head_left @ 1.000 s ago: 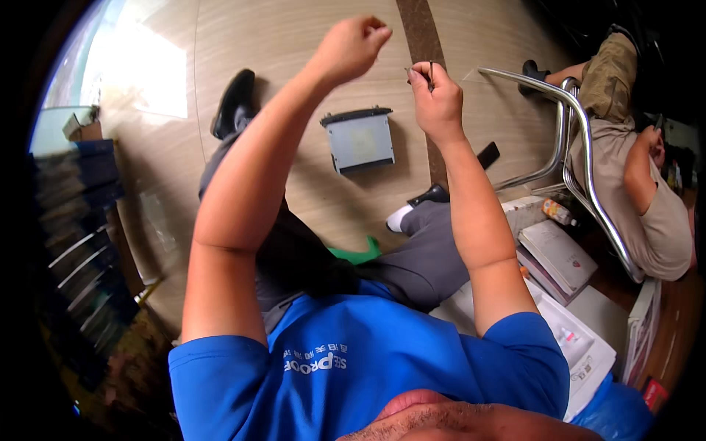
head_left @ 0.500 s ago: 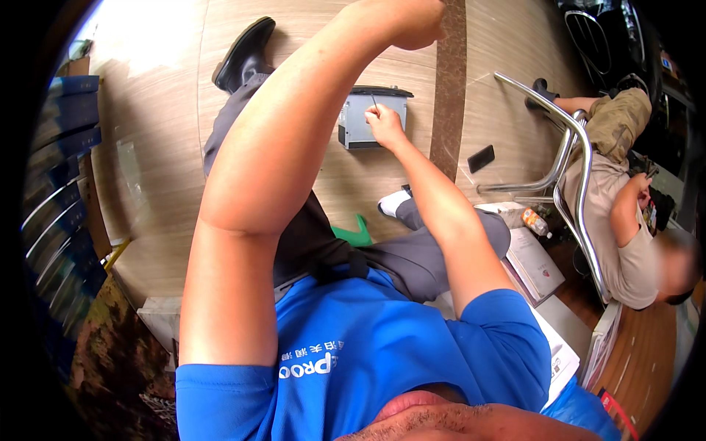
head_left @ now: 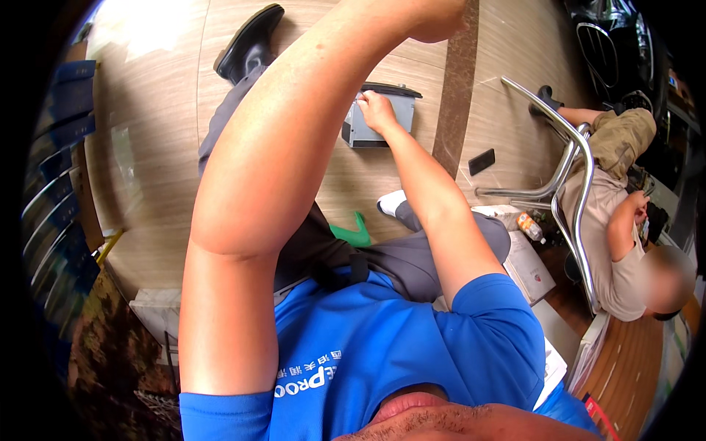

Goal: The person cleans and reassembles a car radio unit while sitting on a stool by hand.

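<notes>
Fingers [head_left: 362,98] of your right hand [head_left: 378,112] are curled close together over the left part of the grey box [head_left: 402,116], near its dark front strip [head_left: 403,91]. They look nearly closed, but you cannot tell from this view whether they pinch something small or simply rest against the casing. Your left hand [head_left: 440,20] is cut off by the upper edge, well apart from the box; how far its fingers open, and whether they hold anything, does not show.

The box sits on the floor [head_left: 331,176] ahead of you, to the right of your black shoe [head_left: 254,48] and just left of the brown floor band [head_left: 455,95]. A dark phone [head_left: 482,161] lies to its right, nearer you, across that band.

Judging by its look, the casing is metal: expect it to be stiff, fairly heavy for its size and a little slippery on its smooth faces. The dark strip is probably the more fragile part, so take hold low on the two grey side walls, one hand each, and keep your fingers off that strip.
</notes>
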A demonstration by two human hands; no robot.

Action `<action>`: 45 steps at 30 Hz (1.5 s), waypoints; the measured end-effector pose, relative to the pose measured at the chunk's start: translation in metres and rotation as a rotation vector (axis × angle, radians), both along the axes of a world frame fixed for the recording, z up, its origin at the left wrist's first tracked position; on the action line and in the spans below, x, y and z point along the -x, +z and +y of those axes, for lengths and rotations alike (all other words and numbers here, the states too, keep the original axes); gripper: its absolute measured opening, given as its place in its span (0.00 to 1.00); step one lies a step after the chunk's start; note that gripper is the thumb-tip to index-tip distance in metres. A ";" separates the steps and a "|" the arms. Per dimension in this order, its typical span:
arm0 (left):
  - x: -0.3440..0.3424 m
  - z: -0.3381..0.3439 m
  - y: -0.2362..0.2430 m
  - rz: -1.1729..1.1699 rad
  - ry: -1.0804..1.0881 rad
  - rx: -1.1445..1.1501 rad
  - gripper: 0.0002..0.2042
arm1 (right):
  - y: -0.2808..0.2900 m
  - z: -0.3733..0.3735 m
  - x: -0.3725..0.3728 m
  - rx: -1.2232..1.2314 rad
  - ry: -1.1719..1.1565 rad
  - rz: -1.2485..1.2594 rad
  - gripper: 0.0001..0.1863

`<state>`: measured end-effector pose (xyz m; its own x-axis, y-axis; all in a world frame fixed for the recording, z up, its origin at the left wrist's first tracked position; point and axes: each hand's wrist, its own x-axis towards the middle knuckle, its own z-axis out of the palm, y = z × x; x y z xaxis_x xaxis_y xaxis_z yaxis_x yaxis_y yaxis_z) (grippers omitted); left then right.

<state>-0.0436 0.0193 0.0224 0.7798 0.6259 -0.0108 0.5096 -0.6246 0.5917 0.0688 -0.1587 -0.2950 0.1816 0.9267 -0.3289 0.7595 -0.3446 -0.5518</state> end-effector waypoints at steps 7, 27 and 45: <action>0.002 0.000 0.000 0.010 0.020 0.014 0.17 | -0.003 0.006 -0.008 0.081 0.084 -0.111 0.11; -0.007 0.000 -0.014 -0.118 0.039 0.091 0.14 | 0.004 0.019 0.013 0.258 -0.119 -0.206 0.12; -0.011 -0.002 -0.028 -0.081 -0.008 -0.004 0.14 | -0.020 -0.010 0.015 0.073 -0.369 0.006 0.12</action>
